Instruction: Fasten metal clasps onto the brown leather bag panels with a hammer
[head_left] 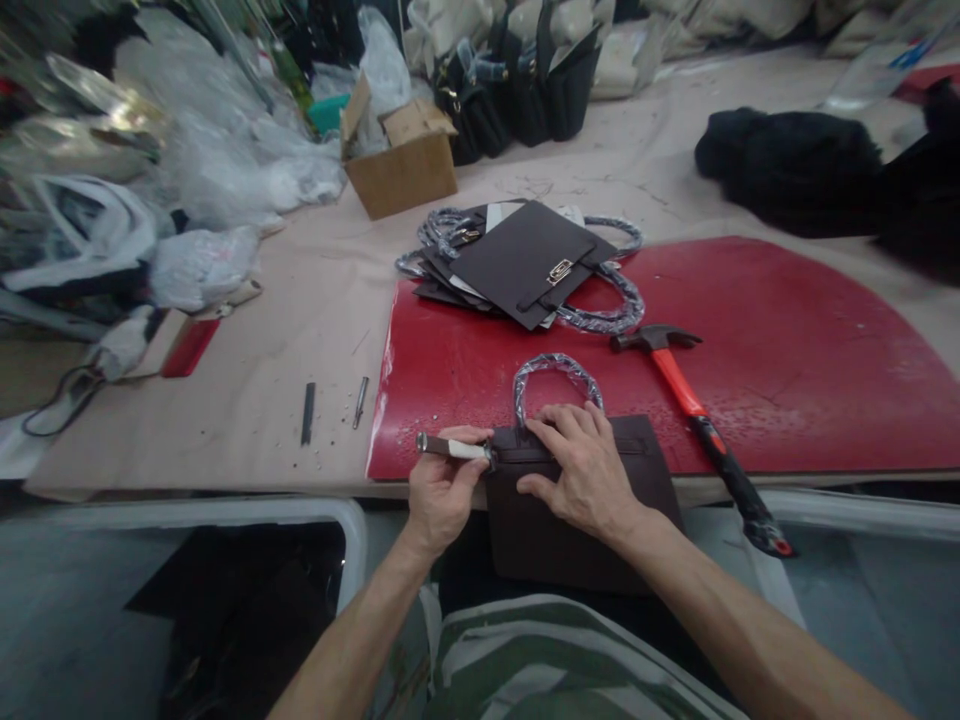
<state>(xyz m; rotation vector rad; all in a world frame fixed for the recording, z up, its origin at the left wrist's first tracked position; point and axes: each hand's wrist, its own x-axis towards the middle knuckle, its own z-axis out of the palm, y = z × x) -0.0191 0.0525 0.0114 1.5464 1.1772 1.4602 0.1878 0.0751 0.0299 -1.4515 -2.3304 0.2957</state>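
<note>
A dark brown handbag (574, 530) with a plastic-wrapped handle (556, 370) lies at the near edge of a red mat (787, 350). My right hand (585, 465) presses flat on the bag's top edge, fingers spread. My left hand (442, 490) is closed around a small tool with a white grip and metal tip (450, 446), held against the bag's left upper corner.
An orange-and-black hammer (697, 410) lies right of the bag. A stack of dark bag panels with a metal clasp (529, 262) sits farther back. Two small metal punches (308, 412) lie left of the mat. A cardboard box (405, 155), plastic bags and black bags stand behind.
</note>
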